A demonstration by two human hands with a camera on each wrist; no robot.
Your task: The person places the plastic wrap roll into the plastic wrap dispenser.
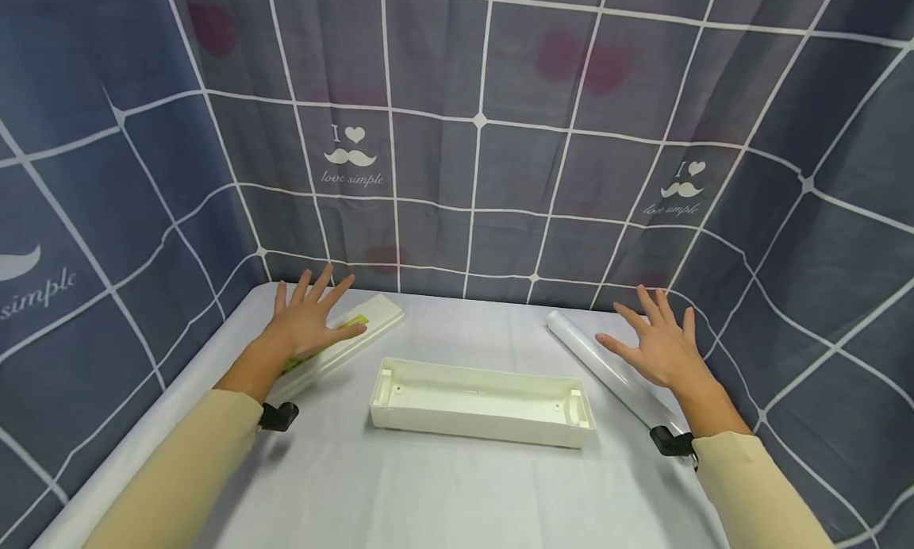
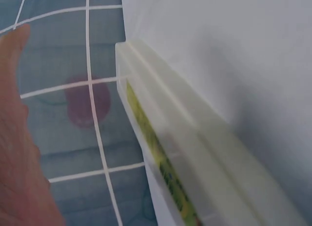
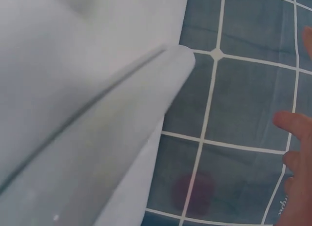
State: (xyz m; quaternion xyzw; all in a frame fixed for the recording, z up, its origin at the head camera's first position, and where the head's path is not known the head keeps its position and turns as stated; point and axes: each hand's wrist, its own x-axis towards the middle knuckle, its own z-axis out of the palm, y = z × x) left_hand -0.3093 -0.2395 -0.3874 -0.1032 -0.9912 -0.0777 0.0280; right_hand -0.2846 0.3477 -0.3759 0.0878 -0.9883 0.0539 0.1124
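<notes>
My left hand (image 1: 303, 323), fingers spread and holding nothing, is over a long white lid (image 1: 382, 315) with a green-yellow label (image 1: 355, 320). The left wrist view shows the lid (image 2: 170, 109) lying along the table, the label partly on its upper face. On the other side my right hand (image 1: 664, 347) is spread too, above and beside a roll of clear plastic film (image 1: 596, 355). In the right wrist view the roll (image 3: 112, 123) lies slantwise and only fingertips (image 3: 287, 121) show at the right edge. Between the hands sits an open, long cream-white box (image 1: 478, 430), its inside bare.
A white cloth (image 1: 457, 493) covers the table. Dark blue-grey curtain (image 1: 428, 160) with white grid lines hangs behind the table and along both sides. A black camera strap mount (image 1: 278, 416) is on the left wrist, another mount (image 1: 671, 441) on the right.
</notes>
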